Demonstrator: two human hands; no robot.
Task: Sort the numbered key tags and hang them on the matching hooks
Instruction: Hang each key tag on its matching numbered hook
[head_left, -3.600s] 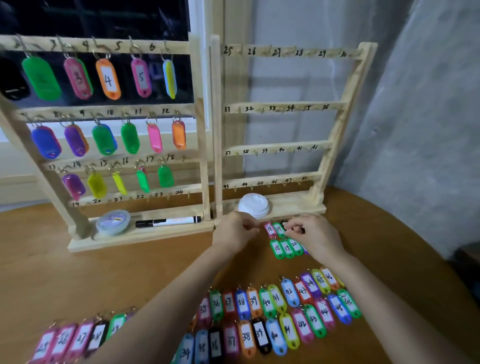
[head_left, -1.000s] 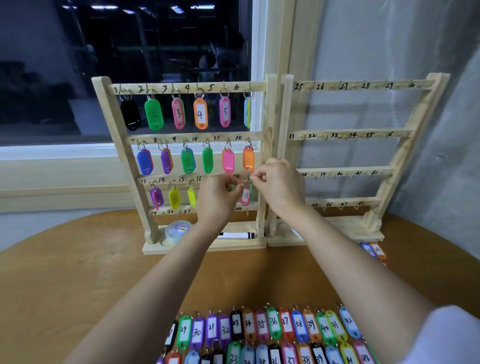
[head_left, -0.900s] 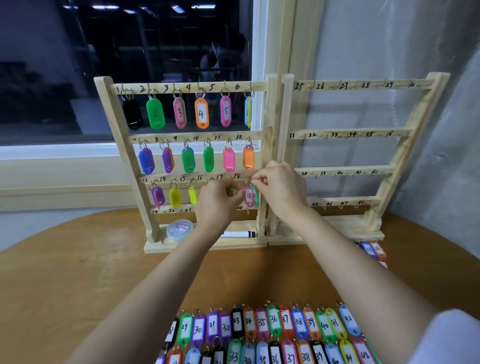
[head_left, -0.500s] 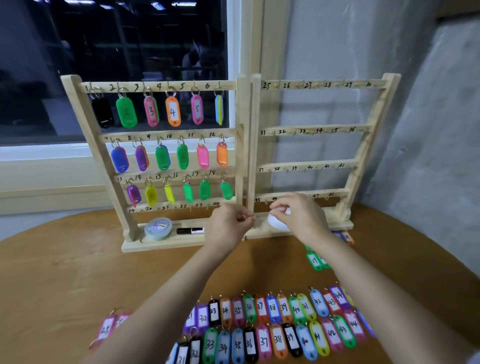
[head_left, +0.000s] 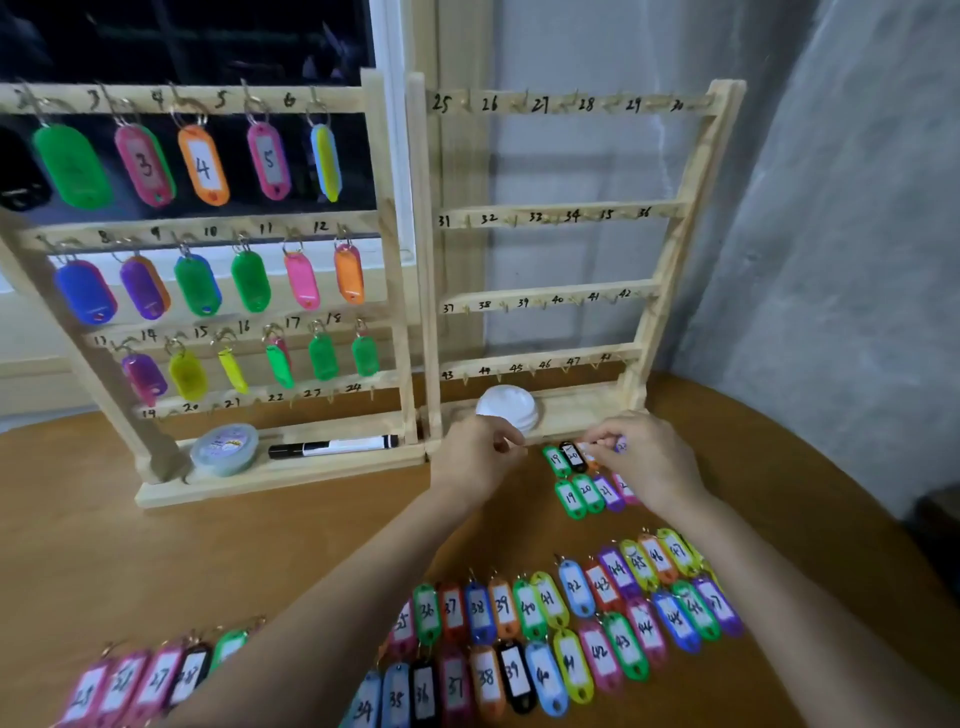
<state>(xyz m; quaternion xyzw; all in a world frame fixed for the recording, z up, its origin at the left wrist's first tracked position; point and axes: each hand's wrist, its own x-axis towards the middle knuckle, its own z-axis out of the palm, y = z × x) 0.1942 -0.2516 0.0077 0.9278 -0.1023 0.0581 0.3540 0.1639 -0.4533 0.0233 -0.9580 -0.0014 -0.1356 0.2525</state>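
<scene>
Eighteen hooks of the left rack (head_left: 393, 260) carry tags; its bottom row, 19 to 24, and the whole right rack (head_left: 550, 214) above my hands are left, I judge. My right hand (head_left: 649, 462) pinches a purple tag (head_left: 621, 445) at the far edge of the 19-onward cluster (head_left: 571, 496), which lies on the desk (head_left: 260, 561) just under its fingers. My left hand (head_left: 478, 457) is curled just beside; whether it holds anything I cannot tell.
</scene>
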